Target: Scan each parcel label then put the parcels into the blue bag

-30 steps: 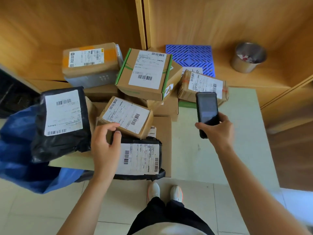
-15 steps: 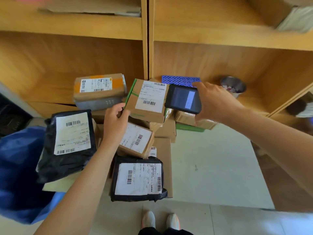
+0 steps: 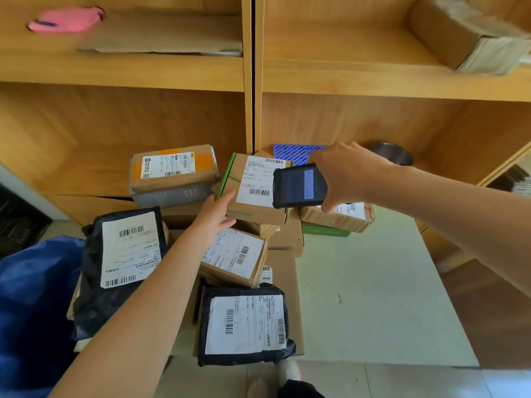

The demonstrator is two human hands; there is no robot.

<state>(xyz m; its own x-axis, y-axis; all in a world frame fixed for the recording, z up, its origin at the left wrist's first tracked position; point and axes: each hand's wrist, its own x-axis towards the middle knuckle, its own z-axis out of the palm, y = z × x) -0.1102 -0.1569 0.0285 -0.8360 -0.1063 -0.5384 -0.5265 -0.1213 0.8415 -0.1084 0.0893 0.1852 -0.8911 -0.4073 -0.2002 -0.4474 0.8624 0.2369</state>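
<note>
cardboard parcels (image 3: pixel 172 170): at least 5 | black poly parcels (image 3: pixel 123 262): 2 | scanner (image 3: pixel 298 186): 1 | blue bag (image 3: pixel 31 297): 1

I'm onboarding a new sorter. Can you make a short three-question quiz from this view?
1. True or false: the right hand holds the black handheld scanner over the green-edged cardboard box.
2. What does the left hand touch? A) that box B) the steel cup
3. Where is the blue bag?

Key: 1 true; 2 A; 3 at the left edge, beside the black plastic mailer.
</note>
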